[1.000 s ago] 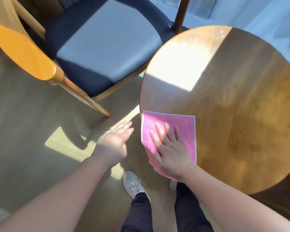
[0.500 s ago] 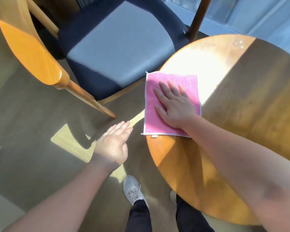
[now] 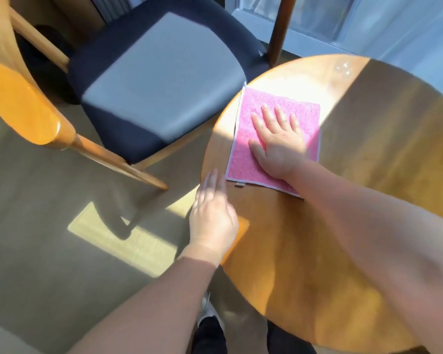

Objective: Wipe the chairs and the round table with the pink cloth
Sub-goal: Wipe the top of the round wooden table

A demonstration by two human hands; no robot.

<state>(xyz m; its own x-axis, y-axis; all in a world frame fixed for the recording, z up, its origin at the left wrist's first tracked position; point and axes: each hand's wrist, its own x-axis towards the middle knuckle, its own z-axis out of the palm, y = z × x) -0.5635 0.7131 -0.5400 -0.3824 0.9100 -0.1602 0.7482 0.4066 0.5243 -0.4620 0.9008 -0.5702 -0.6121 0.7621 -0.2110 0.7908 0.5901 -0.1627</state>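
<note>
A pink cloth (image 3: 243,152) with a white hem lies flat on the left part of the round wooden table (image 3: 368,175). My right hand (image 3: 279,141) presses on it with straight, spread fingers. My left hand (image 3: 212,218) hovers flat and empty over the table's near-left edge, just below the cloth. A wooden chair with a dark blue seat cushion (image 3: 159,80) stands to the left of the table, its curved backrest (image 3: 18,108) at the far left.
The chair's front edge almost meets the table rim. A window frame (image 3: 317,39) runs along the floor behind the table. Grey floor with sun patches (image 3: 120,238) lies at left. My shoe (image 3: 207,310) and dark trousers show below the table edge.
My right hand has slid the cloth away from me along the table's left side, then a little inward. My left hand has moved right, from over the floor to the table edge.
</note>
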